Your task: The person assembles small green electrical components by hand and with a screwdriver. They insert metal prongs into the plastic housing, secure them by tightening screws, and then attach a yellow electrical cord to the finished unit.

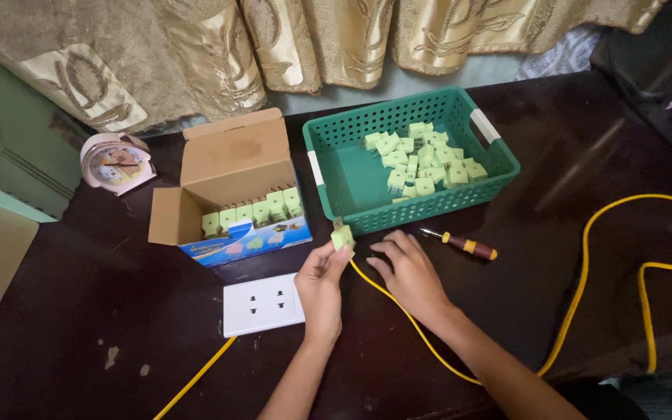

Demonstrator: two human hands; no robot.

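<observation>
Your left hand (322, 289) pinches a pale green plug adapter (342, 236) just in front of the green basket (351, 183). Your right hand (410, 276) rests open and empty on the yellow cable (585, 272), near the basket's front wall, beside the screwdriver (460, 244).

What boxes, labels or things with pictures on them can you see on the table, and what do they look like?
Cardboard box: left of the green basket, flaps open, brown, with a blue picture label along its front; pale green plugs lined up inside.
Clock: far left by the curtain, round, pink rim, cartoon picture on its face.
No screens or signs.
</observation>
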